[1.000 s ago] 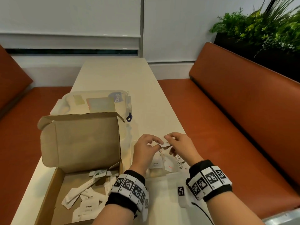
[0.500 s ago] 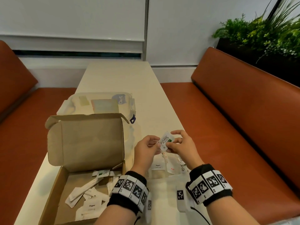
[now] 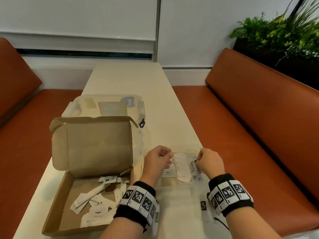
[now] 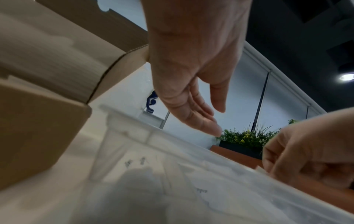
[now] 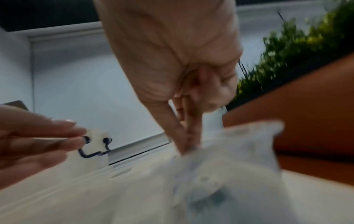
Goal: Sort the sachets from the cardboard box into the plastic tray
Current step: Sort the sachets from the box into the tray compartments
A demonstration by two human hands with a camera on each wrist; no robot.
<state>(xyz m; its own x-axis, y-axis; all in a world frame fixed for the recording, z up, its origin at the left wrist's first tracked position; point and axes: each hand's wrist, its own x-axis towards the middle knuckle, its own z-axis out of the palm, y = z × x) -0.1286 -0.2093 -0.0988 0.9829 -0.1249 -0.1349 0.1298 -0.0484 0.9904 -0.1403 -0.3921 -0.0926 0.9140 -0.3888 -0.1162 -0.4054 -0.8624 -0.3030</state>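
Sachets [image 3: 96, 211] lie loose on the floor of the open cardboard box [image 3: 57, 211], which sits at the near left of the pale worktop [image 3: 172, 121], its lid standing upright at the far side. Just right of the box, the clear plastic tray [image 3: 189, 150] holds rows of sorted packets, and both hands hover over it. The left hand [image 3: 156, 163] is above the tray's left part, its fingers [image 4: 201, 119] relaxed, nearly straight and holding nothing. The right hand [image 3: 209, 161] is at the tray's right side, thumb and fingers [image 5: 184, 133] pinched on a white Stevia sachet [image 3: 193, 165] that stands among the packets in the right-hand compartment. Both wrists wear black bands with black-and-white marker tiles. Beyond the box, a clear lidded container [image 3: 110, 107] with a blue clip rests on the worktop. Orange bench seats [image 3: 250, 118] flank the worktop, and green plants [image 3: 279, 35] fill a dark planter behind the right-hand seat.
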